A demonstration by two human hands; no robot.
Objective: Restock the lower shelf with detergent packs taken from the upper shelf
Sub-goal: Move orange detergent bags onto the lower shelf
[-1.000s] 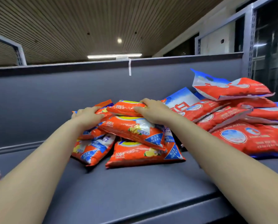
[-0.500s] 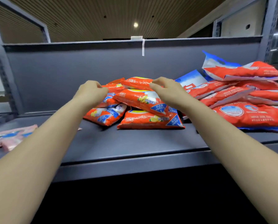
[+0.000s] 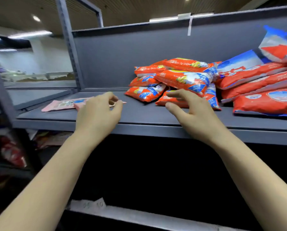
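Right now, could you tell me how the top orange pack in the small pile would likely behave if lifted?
The top orange pack looks like a soft, filled pouch, so it would probably sag. Its glossy film may be slippery. It lies loosely on the pile, so neighbours could shift.

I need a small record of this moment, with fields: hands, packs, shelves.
left hand: empty, fingers curled, over upper shelf edge
right hand: open, empty, near small orange packs
small orange packs: loose pile on upper shelf
large red packs: stacked at right
pink pack: lies flat at left
lower shelf: contents too dark to tell
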